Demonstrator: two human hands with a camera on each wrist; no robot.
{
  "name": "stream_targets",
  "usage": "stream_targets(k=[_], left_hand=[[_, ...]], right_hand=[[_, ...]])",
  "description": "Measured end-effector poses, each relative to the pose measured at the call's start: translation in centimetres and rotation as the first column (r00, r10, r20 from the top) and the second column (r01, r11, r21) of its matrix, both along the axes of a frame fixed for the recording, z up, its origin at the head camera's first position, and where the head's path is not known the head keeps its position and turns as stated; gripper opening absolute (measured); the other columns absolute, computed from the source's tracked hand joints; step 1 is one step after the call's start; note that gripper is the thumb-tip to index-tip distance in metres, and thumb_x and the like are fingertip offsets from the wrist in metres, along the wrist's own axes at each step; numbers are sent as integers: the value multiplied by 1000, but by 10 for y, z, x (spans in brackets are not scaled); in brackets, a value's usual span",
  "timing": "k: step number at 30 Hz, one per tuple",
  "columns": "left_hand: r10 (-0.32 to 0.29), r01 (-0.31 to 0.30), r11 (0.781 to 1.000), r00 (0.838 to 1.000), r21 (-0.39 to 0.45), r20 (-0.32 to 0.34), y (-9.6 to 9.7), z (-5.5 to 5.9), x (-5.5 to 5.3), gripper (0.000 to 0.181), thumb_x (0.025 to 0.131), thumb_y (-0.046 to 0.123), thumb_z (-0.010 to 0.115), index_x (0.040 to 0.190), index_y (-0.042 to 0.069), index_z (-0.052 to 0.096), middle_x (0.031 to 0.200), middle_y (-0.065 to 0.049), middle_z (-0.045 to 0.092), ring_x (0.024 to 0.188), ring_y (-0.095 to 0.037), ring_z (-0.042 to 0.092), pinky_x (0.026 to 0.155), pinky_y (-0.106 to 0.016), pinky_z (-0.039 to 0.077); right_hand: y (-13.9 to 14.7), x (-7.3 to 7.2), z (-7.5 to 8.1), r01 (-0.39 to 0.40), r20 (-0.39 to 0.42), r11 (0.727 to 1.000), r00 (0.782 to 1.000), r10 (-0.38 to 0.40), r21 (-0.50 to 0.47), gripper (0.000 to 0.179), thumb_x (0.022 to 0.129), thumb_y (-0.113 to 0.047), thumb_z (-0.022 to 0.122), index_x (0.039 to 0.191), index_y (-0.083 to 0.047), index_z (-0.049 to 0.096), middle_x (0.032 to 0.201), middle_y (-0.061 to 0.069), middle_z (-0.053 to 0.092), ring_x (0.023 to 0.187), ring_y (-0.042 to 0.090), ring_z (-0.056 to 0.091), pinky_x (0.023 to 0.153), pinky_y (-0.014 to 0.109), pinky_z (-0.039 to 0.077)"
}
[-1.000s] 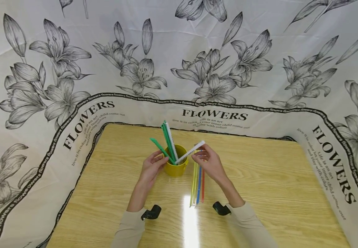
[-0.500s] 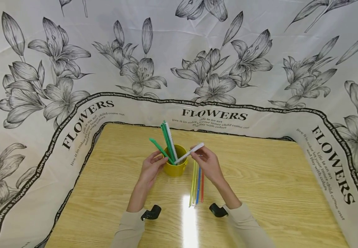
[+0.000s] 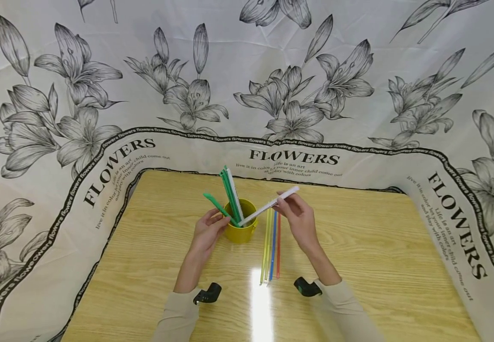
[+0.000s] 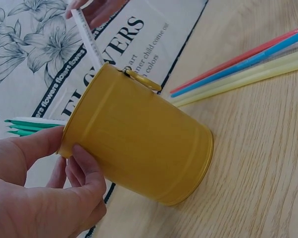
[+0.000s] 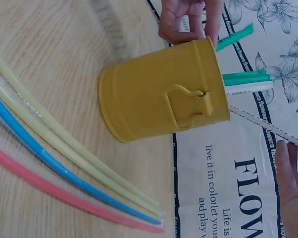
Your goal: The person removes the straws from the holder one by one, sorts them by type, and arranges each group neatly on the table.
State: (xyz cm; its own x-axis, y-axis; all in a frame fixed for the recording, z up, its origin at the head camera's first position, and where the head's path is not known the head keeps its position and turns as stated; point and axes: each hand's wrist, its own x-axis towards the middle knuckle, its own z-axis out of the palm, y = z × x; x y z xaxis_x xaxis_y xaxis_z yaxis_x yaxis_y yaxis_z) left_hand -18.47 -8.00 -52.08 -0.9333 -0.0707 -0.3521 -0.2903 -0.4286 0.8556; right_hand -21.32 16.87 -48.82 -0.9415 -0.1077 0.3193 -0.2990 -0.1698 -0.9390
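Note:
My left hand [image 3: 207,232] grips the rim of a yellow metal bucket [image 3: 238,235] that stands on the table; its fingers and thumb close over the edge in the left wrist view. Between the fingertips of my right hand [image 3: 299,221] is the upper part of a white, paper-wrapped straw [image 3: 268,206] with fine print. It slants to the right, its lower end at the bucket's mouth. Inside the bucket stand several green-wrapped straws [image 5: 245,78] and another white one [image 5: 250,88]. One green straw [image 3: 217,204] leans left, close to my left fingers.
Right of the bucket, loose straws in clear wrap lie side by side on the wooden table [image 3: 366,266]: yellow [image 5: 79,141], blue [image 5: 50,161] and red [image 5: 55,191]. A flower-printed cloth [image 3: 204,156] hangs around the table's back and sides.
My right hand has moved up and to the right with the white straw, and more of the straw's length now shows beyond the bucket. My left hand stays at the rim.

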Motion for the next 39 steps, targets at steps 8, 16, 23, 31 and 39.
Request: stream_targets(k=[8, 16, 23, 31, 39], left_hand=[[4, -4, 1000, 1000, 6, -3, 1, 0, 0, 51, 96, -3, 69, 144, -3, 51, 111, -10, 54, 92, -12, 61, 87, -24, 55], [6, -6, 1000, 1000, -17, -5, 0, -1, 0, 46, 94, -2, 72, 138, 4, 61, 105, -6, 54, 86, -12, 59, 80, -21, 55], [-7, 6, 1000, 1000, -23, -14, -1, -2, 0, 46, 95, 0, 72, 139, 3, 59, 107, -7, 54, 90, -12, 59, 84, -23, 55], [-10, 10, 1000, 1000, -25, -17, -2, -2, 1, 46, 96, -1, 70, 140, 4, 59, 107, -7, 53, 93, -13, 59, 89, -24, 55], [-22, 21, 999, 999, -25, -25, -2, -2, 2, 46, 97, 1, 70, 141, 4, 58, 109, -8, 53, 95, -13, 59, 92, -26, 54]], right_hand=[[14, -3, 7, 86, 6, 993, 996, -86, -80, 27, 102, -1, 61, 126, 12, 62, 105, 15, 62, 99, 22, 70, 94, 42, 56], [28, -5, 12, 189, 14, 977, 982, -189, -98, 33, 101, -1, 63, 132, 10, 62, 103, 12, 62, 95, 19, 68, 91, 38, 57], [43, -6, 16, 246, 48, 958, 969, -242, -146, 32, 101, 0, 62, 132, 10, 62, 101, 12, 62, 95, 19, 68, 91, 37, 57], [59, -6, 13, 281, 79, 947, 959, -271, -154, 32, 100, 3, 62, 131, 9, 63, 104, 11, 65, 91, 16, 69, 87, 34, 58], [75, 0, 2, 357, 168, 928, 926, -337, -108, 39, 97, 3, 68, 133, 10, 57, 95, 6, 73, 82, 15, 73, 80, 31, 60]])
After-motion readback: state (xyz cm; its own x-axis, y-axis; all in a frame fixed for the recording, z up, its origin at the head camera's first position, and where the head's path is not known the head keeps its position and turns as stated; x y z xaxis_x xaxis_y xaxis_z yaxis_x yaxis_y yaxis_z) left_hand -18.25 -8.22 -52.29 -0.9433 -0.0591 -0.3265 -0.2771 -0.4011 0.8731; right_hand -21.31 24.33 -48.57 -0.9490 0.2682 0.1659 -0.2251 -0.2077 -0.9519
